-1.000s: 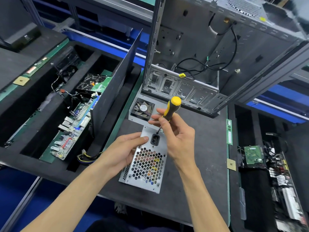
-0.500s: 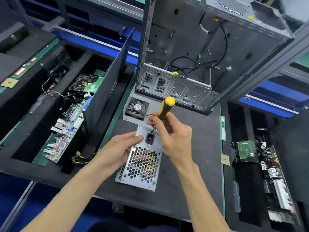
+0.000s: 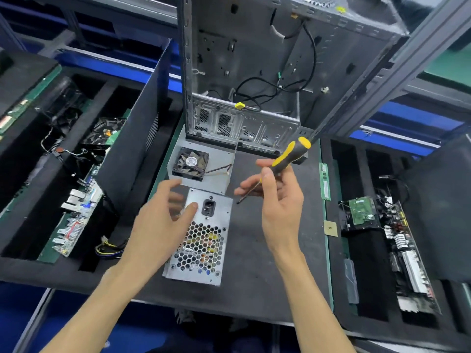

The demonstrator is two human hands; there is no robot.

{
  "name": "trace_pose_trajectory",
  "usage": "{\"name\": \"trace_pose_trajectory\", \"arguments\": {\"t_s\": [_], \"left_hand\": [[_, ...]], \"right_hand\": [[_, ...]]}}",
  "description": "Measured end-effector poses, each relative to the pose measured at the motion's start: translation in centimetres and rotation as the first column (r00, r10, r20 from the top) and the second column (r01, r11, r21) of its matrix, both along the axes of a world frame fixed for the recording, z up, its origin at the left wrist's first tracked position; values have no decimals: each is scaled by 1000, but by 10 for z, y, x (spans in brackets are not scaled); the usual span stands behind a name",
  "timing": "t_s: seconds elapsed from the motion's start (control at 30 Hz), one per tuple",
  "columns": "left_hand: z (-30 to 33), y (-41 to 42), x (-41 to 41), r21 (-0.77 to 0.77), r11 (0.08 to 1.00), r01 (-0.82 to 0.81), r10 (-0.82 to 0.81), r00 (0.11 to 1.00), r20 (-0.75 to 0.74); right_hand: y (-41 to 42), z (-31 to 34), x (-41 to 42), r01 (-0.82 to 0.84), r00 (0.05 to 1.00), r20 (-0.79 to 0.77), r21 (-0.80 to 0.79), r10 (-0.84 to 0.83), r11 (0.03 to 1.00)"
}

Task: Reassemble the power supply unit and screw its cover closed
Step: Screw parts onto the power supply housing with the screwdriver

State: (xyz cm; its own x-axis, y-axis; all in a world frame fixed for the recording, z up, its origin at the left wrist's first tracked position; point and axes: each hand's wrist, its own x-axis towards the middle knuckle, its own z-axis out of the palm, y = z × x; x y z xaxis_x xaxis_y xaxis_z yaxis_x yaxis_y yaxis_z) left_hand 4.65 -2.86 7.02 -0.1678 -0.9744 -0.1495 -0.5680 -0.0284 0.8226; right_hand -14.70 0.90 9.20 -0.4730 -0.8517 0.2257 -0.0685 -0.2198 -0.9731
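Observation:
The silver power supply unit (image 3: pixel 204 240) lies on the dark mat, honeycomb grille and black power socket facing up. Behind it lies its loose metal cover (image 3: pixel 219 161) with a black fan (image 3: pixel 191 163) and thin wires. My left hand (image 3: pixel 163 220) hovers at the unit's left edge, fingers spread and blurred, thumb tip near the socket. My right hand (image 3: pixel 277 197) grips a yellow-and-black screwdriver (image 3: pixel 288 155), lifted off the unit to its right, the tip pointing down-left above the mat.
An open grey computer case (image 3: pixel 254 72) stands upright behind the work mat (image 3: pixel 267 250). A dark side panel (image 3: pixel 137 138) leans on the left. Foam trays hold circuit boards on the left (image 3: pixel 76 212) and a drive and boards on the right (image 3: pixel 362 212).
My right hand lifted the screwdriver off the unit and swung it to the right. My left hand let go of the unit's left side and opened its fingers.

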Motion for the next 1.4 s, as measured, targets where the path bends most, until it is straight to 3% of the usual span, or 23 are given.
{"name": "trace_pose_trajectory", "arguments": {"t_s": [0.07, 0.23, 0.4, 0.57, 0.63, 0.73, 0.8, 0.93, 1.03, 1.2, 1.33, 1.4], "left_hand": [[15, 5, -8, -166, 986, 20, -3, 994, 106], [56, 37, -68, -320, 925, 206, -205, 978, 36], [46, 70, -153, -167, 871, 462, -453, 887, 95], [-8, 74, -234, 48, 835, 548, -547, 820, 169], [-27, 75, -261, 80, 813, 577, -579, 785, 219], [-47, 75, -296, 97, 760, 642, -642, 720, 262], [-55, 76, -315, 84, 718, 690, -680, 671, 296], [-69, 72, -348, 25, 615, 788, -723, 551, 417], [-81, 69, -372, -16, 472, 882, -743, 407, 532], [-103, 75, -409, 89, 219, 972, -703, 94, 705], [-112, 88, -436, 221, 102, 970, -598, -118, 793], [-116, 96, -450, 240, 69, 968, -563, -161, 811]], "right_hand": [[9, -5, -14, 27, 999, -35, 62, -25, 998], [43, -24, -56, 151, 984, 47, 281, -171, 948], [89, -43, -112, 223, 956, 93, 383, -278, 896], [128, -59, -173, 376, 859, 150, 464, -490, 802], [141, -72, -196, 412, 862, 50, 513, -505, 753], [157, -95, -222, 408, 911, -241, 637, -334, 654], [166, -108, -234, 415, 910, -313, 715, -273, 563], [178, -127, -242, 396, 913, -295, 804, -281, 443], [185, -136, -244, 369, 909, -245, 849, -337, 377], [190, -146, -241, 292, 830, 7, 847, -558, 444], [193, -151, -242, 299, 790, 45, 842, -611, 449], [195, -152, -244, 304, 803, 19, 846, -595, 437]]}}
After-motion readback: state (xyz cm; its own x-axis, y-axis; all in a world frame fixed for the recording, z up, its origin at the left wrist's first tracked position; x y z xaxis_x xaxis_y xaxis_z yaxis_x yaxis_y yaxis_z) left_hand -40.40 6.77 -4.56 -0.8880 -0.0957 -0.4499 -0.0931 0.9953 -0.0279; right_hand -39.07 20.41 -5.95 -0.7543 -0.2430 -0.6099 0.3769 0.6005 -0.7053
